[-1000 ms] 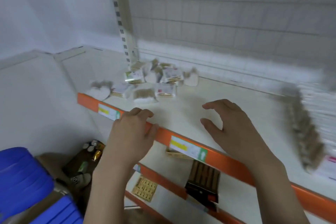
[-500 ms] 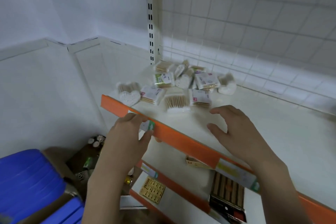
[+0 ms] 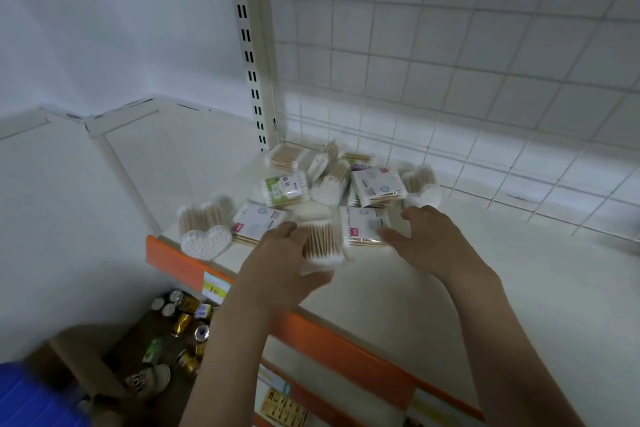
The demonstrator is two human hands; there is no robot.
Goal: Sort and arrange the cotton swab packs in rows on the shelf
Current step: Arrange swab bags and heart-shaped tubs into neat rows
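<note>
While the swab packs (image 3: 332, 191) lie in a loose heap at the shelf's (image 3: 519, 288) back left corner, sorting has barely begun.
No row is formed; every pack remains to be placed. Left hand (image 3: 277, 267) grips a clear pack of wooden swabs (image 3: 320, 244) near the front edge, fingers curled round it. Right hand (image 3: 429, 239) is spread and relaxed, fingertips touching a flat white pack (image 3: 363, 224), not grasping.

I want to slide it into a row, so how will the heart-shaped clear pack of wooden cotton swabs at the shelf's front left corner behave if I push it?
The heart-shaped pack looks light, so probably slides easily. It stands at the orange shelf edge, so a careless nudge might tip it off.
</note>
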